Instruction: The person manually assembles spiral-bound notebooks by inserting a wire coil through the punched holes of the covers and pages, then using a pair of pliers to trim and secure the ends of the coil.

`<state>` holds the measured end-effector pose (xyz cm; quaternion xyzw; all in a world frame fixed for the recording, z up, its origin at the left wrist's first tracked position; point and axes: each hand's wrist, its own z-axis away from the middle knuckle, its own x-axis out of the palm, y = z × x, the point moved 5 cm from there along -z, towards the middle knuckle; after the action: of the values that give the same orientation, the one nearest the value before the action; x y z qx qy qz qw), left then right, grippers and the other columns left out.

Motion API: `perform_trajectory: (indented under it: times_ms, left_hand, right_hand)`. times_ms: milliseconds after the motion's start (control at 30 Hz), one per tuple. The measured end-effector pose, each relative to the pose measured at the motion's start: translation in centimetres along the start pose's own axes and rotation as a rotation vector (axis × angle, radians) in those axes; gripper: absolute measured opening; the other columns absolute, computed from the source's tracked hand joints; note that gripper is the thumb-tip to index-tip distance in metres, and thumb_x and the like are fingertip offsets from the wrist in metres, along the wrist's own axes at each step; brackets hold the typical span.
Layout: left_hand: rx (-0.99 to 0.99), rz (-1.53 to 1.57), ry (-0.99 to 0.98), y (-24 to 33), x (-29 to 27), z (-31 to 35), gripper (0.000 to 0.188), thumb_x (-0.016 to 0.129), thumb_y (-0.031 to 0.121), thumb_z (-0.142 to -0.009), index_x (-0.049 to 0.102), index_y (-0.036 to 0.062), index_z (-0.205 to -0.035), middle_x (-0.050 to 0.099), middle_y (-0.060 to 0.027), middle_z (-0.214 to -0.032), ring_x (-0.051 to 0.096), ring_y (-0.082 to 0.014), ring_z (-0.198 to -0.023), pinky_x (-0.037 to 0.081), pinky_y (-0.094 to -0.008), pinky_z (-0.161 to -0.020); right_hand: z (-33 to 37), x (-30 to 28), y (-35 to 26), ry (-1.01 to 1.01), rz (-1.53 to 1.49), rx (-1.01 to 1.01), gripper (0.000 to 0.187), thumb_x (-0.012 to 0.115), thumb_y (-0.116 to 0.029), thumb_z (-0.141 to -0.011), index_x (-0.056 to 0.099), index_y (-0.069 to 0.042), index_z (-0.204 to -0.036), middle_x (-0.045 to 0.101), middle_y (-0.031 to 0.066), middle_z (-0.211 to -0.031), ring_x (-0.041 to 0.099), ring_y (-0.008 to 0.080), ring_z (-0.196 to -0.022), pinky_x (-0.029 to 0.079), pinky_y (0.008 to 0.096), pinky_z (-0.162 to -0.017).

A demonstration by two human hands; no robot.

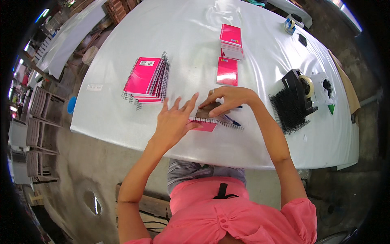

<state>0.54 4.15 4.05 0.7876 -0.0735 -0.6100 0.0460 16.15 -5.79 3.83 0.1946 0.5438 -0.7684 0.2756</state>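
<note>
At white-covered table (191,49), touching pink notebook (209,127) with thumb of wide-spread left hand (173,122); resting half-curled right hand (233,96) over brown piece (204,112), cannot tell if gripping.

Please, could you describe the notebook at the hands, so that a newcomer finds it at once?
On the white table, look near the edge by the pink shirt. There the left hand touches a pink notebook. Unlike the coiled stack to the left, it lies singly; unlike the far notebooks, it shows a coil, which sticks out past its right end.
</note>
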Motion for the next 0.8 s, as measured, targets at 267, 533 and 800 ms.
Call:
perform_trajectory:
  times_ms: [267,533,800]
  left_hand:
    - [-0.293,0.503,0.036,-2.6,0.5,1.5,0.090,0.084,0.018,-0.067,0.039,0.0207,-0.145,0.053,-0.0150,-0.137,0.065,-0.0231,-0.082,0.055,-0.0330,-0.074]
    - [-0.341,0.719,0.290,-2.7,2.3,2.4,0.099,0.083,0.000,-0.064,0.034,0.0177,-0.148,0.048,-0.0160,-0.142,0.064,-0.0214,-0.109,0.056,-0.0304,-0.078]
    - [-0.374,0.966,0.343,-2.5,3.0,3.1,0.104,0.078,-0.007,-0.066,0.026,0.0183,-0.151,0.048,-0.0140,-0.142,0.051,-0.0277,-0.127,0.054,-0.0311,-0.090]
  right_hand:
    - [-1.0,0.4,-0.5,-0.012,-0.060,0.014,0.063,0.072,-0.049,-0.074,0.065,-0.012,-0.125,0.064,0.0057,-0.108,0.051,0.0172,-0.091,0.041,0.0297,-0.085]
    - [-1.1,0.5,-1.1,-0.015,-0.174,-0.136,0.050,0.068,-0.038,-0.081,0.064,-0.017,-0.126,0.065,0.0046,-0.106,0.055,0.0169,-0.093,0.042,0.0298,-0.084]
    - [-1.0,0.7,-1.4,-0.005,-0.176,-0.237,0.052,0.068,-0.041,-0.081,0.065,-0.015,-0.125,0.066,0.0048,-0.106,0.058,0.0180,-0.092,0.042,0.0288,-0.082]
